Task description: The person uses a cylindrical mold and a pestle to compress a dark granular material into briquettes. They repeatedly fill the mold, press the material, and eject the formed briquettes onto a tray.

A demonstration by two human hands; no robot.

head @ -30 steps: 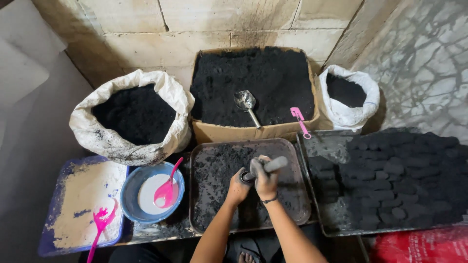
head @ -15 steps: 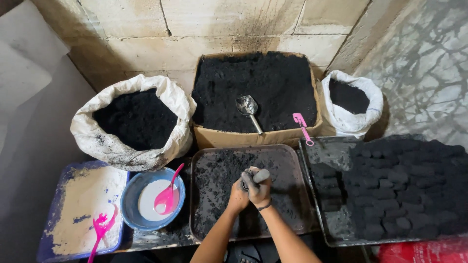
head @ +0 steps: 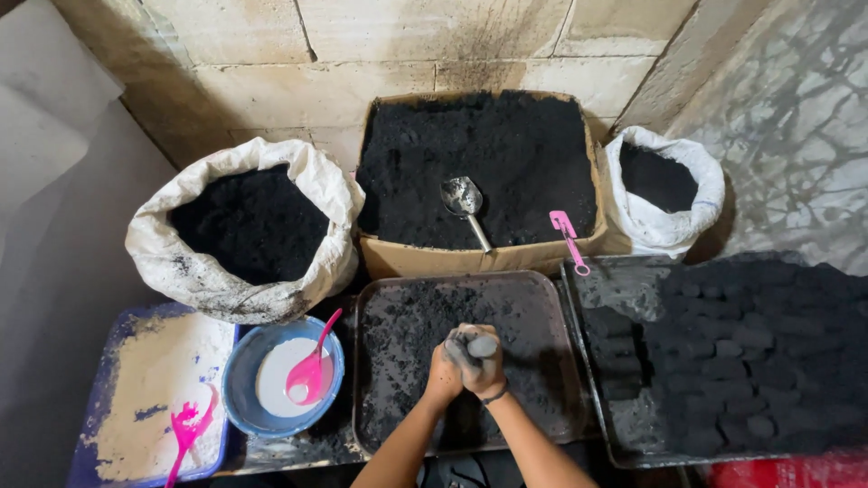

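Both hands (head: 466,363) now press the grey rod (head: 482,346) lower over the tray (head: 542,294)

Both soot-blackened bare forearms rise from the bottom edge and meet at centre. The left hand (head: 443,370) curls inward, fingers closed, pressed against the right hand (head: 477,361), whose grip is a tight fist, wrist bent, a dark band around it.
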